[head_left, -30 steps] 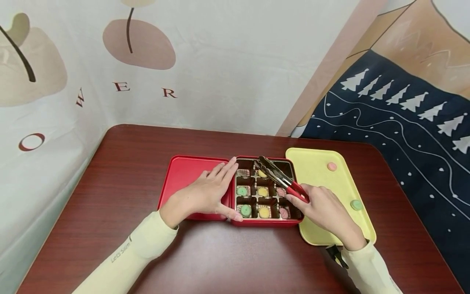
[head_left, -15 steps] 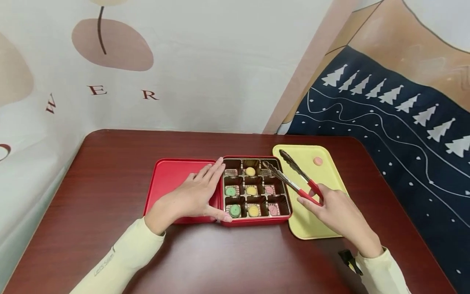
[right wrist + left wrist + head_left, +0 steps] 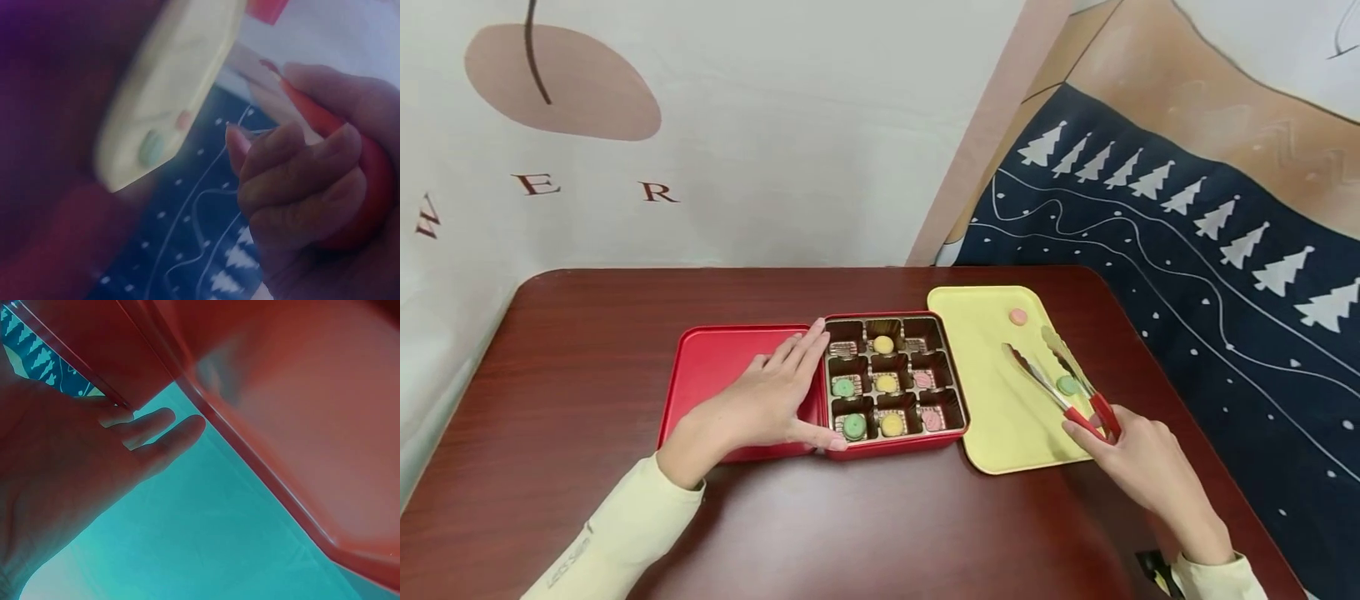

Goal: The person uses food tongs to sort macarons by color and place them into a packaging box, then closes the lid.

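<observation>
Just above the yellow tray, red-handled tongs in the right grip.

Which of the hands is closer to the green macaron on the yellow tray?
Right. The right hand, holding red-handled tongs, is close to the green macaron, by the yellow tray's near right corner. The left hand is farther, at the red box's left side.

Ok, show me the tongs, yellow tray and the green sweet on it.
Tongs point(image 3: 1079, 419): head view, on a red handle.
Yellow tray point(image 3: 998, 404): head view, on its bare surface.
Green sweet point(image 3: 1067, 385): head view, on its top.
</observation>
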{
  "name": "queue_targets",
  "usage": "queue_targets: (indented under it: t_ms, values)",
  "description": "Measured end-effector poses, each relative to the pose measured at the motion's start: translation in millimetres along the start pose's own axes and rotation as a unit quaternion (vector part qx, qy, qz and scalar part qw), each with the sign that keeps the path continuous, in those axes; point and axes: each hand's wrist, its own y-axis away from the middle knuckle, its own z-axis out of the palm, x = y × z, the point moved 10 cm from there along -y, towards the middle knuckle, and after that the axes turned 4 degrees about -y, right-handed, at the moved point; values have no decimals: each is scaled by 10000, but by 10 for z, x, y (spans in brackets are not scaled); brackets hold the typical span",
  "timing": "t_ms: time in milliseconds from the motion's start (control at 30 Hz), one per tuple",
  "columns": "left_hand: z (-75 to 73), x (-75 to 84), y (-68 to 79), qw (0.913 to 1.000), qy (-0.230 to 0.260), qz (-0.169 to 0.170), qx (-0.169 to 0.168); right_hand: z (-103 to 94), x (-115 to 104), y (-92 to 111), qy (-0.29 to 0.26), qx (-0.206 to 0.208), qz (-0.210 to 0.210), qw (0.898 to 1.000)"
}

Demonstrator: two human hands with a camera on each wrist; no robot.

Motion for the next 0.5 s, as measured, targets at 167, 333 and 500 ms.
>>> queue_targets:
  t_ms: [167, 333, 500]
  values:
    - [-12, -25, 28, 10000, -7, -19, 36, 25, 221, 94, 6, 2, 282, 9996]
    - [-18, -24, 37, 10000, 52, -13, 52, 76, 382, 169, 4, -73, 462, 9989]
    - [-18, -2, 12, 9999, 130, 40, 61, 128, 488, 261, 5, -127, 650, 9978]
